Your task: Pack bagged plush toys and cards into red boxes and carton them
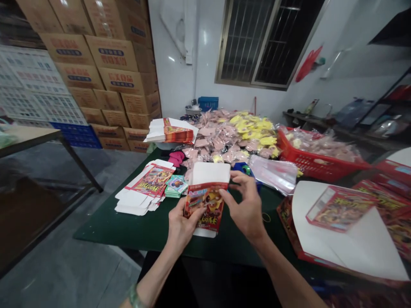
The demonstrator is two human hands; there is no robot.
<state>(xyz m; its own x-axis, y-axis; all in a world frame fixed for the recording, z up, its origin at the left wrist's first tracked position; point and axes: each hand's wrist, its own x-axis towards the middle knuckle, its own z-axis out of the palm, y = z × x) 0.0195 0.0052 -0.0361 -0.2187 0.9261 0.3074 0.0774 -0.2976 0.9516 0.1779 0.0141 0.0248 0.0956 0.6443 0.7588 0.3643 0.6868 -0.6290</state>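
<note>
Two bare arms (285, 269) reach over a green table (141, 233). The left hand (181, 222) pinches a red cardboard box (210, 197) held up over the table. The right hand (246, 205) is half open, its thumb on the box; I can't tell if it grips. Little green packs (176, 185) sit left.

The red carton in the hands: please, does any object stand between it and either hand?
Nothing visible does. The left hand holds the red carton directly, thumb across its front; the right hand has its thumb at the printed front's upper right edge.
</note>
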